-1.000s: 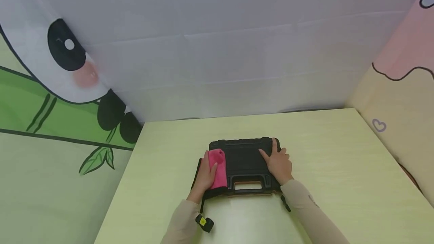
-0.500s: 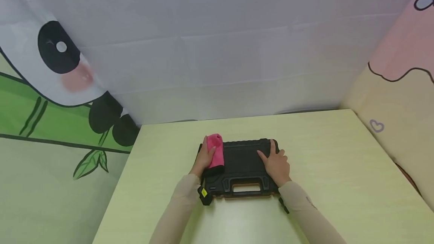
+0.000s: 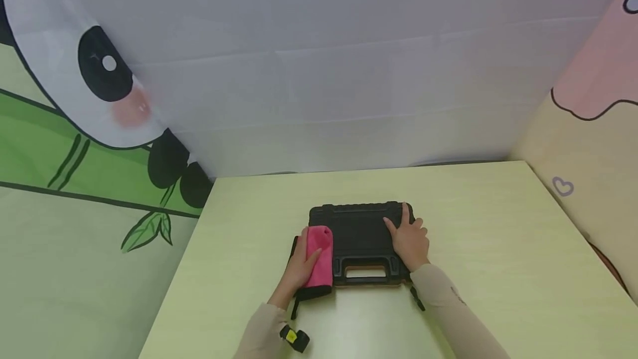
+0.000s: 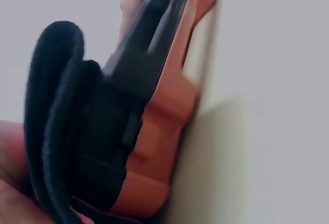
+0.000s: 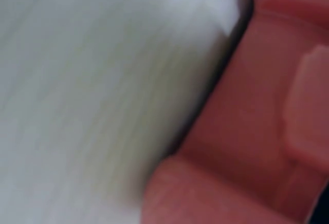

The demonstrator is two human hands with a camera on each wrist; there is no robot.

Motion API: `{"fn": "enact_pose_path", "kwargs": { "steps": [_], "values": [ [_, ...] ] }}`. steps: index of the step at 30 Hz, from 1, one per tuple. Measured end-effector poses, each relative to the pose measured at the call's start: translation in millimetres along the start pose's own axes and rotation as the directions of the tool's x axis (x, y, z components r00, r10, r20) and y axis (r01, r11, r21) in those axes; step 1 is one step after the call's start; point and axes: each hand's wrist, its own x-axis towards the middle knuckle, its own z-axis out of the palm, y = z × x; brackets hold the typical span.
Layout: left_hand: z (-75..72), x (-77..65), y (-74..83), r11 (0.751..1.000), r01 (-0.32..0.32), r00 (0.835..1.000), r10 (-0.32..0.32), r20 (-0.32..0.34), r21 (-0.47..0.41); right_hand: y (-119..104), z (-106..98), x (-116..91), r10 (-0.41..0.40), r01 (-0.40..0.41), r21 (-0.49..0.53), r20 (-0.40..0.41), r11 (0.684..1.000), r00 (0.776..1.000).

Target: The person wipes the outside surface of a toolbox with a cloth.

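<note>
A black plastic carrying case (image 3: 364, 234) lies flat on the table with its handle toward me. Wrist views show its lower half orange-red. On the case's left end is a pink cloth (image 3: 319, 254) with a black edge. My left hand (image 3: 298, 265) holds this cloth, thumb over its top and fingers along its left side. In the left wrist view the cloth's black edge (image 4: 56, 106) stands folded beside the case. My right hand (image 3: 410, 242) grips the case's right end, thumb and index finger on top, other fingers over the side. The right wrist view shows the case's side (image 5: 247, 116) close up.
The pale yellow table (image 3: 498, 226) extends around the case. A grey-white fabric backdrop (image 3: 349, 82) stands behind it, with printed panels on the left and right. Black straps hang near both wrists, one with a small black-and-yellow piece (image 3: 295, 338).
My left hand moved the cloth up the case's left end, then back down toward me past its front edge. The right hand has stayed on the case.
</note>
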Motion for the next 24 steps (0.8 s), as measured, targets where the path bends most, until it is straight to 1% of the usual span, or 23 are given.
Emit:
{"fn": "enact_pose_path", "kwargs": {
  "steps": [2, 4, 6, 8, 10, 12, 13, 14, 16, 17, 20, 21, 23, 24],
  "values": [
    [0.5, -12.7, -1.5, 1.000, 0.021, 1.000, -0.021, 0.011, -0.008, 0, 0, -1, -0.003, 0.003, 0.002, -0.005, 1.000, 1.000],
    [1.0, -20.9, -2.3, 1.000, 0.020, 1.000, -0.020, 0.014, -0.008, 0, 0, -1, -0.011, 0.011, -0.003, -0.010, 1.000, 1.000],
    [1.5, -24.2, -2.2, 1.000, 0.006, 1.000, -0.006, 0.002, 0.001, 0, 0, -1, -0.020, 0.019, -0.012, -0.012, 1.000, 1.000],
    [1.7, -21.9, -1.1, 0.999, -0.030, 0.999, 0.031, -0.023, 0.038, 0, -1, -2, -0.028, 0.028, -0.019, -0.011, 0.999, 1.000],
    [1.2, -14.4, 0.9, 0.996, -0.060, 0.997, 0.063, -0.035, 0.073, 0, -4, -5, -0.025, 0.025, -0.025, -0.007, 0.999, 1.000],
    [0.3, -2.9, 2.1, 0.992, -0.089, 0.995, 0.093, -0.043, 0.091, 1, -7, -12, -0.015, 0.015, -0.027, -0.004, 1.000, 1.000],
    [-0.3, 4.6, 2.0, 0.992, -0.095, 0.994, 0.099, -0.041, 0.088, 1, -9, -15, -0.009, 0.009, -0.027, -0.003, 1.000, 1.000],
    [-0.3, 13.5, -0.5, 0.990, -0.117, 0.992, 0.121, -0.042, 0.082, 1, -11, -19, -0.003, 0.002, -0.026, -0.004, 1.000, 1.000],
    [-0.2, 32.2, -4.9, 0.990, -0.124, 0.991, 0.127, -0.034, 0.074, 1, -13, -26, 0.012, -0.012, -0.023, -0.006, 1.000, 1.000],
    [3.7, 45.5, -14.7, 0.982, -0.165, 0.984, 0.170, -0.051, 0.087, 1, -14, -30, 0.019, -0.019, -0.024, -0.007, 1.000, 1.000],
    [4.9, 69.7, -17.3, 0.984, -0.150, 0.987, 0.155, -0.039, 0.097, 2, -16, -41, 0.036, -0.037, -0.029, -0.020, 0.999, 0.999],
    [4.5, 74.3, -14.5, 0.987, -0.128, 0.991, 0.132, -0.034, 0.097, 2, -17, -45, 0.041, -0.041, -0.029, -0.024, 0.999, 0.999],
    [3.8, 79.8, -9.0, 0.990, -0.095, 0.995, 0.098, -0.024, 0.100, 3, -17, -52, 0.050, -0.051, -0.032, -0.032, 0.998, 0.998],
    [-0.7, 75.2, 2.5, 0.995, -0.048, 0.999, 0.048, 0.001, 0.087, 4, -17, -55, 0.056, -0.057, -0.031, -0.039, 0.998, 0.998]
  ]
}}
